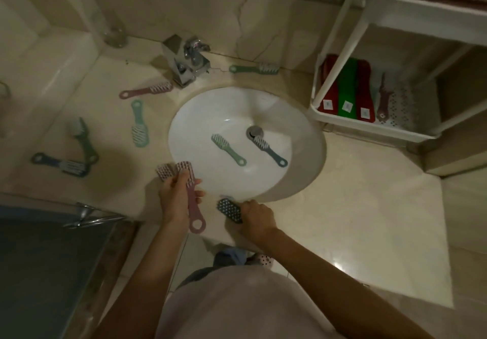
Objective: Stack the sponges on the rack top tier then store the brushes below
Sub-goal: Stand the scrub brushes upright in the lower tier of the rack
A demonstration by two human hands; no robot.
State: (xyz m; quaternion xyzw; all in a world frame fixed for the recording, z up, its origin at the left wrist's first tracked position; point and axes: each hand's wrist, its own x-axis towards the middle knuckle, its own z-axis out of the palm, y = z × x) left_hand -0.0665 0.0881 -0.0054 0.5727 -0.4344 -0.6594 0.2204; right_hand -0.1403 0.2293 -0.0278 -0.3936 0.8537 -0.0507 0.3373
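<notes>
Left hand is curled round two pink brushes, heads fanned away from the body and one ringed handle hanging back toward it. Right hand is clamped on a dark brush: its handle is buried in the fist and its head pokes out toward the left hand, long axis slanting. The rack lies forward and to the right of that right fist, across the basin, so the right hand looks the nearer one for the drop into the bottom shelf.

Count: three brushes held. Two lie in the basin just ahead of both hands, green and blue. Five more are on the counter, four out beyond the left hand. One dark red brush is on the bottom shelf beside three flat red and green pieces.
</notes>
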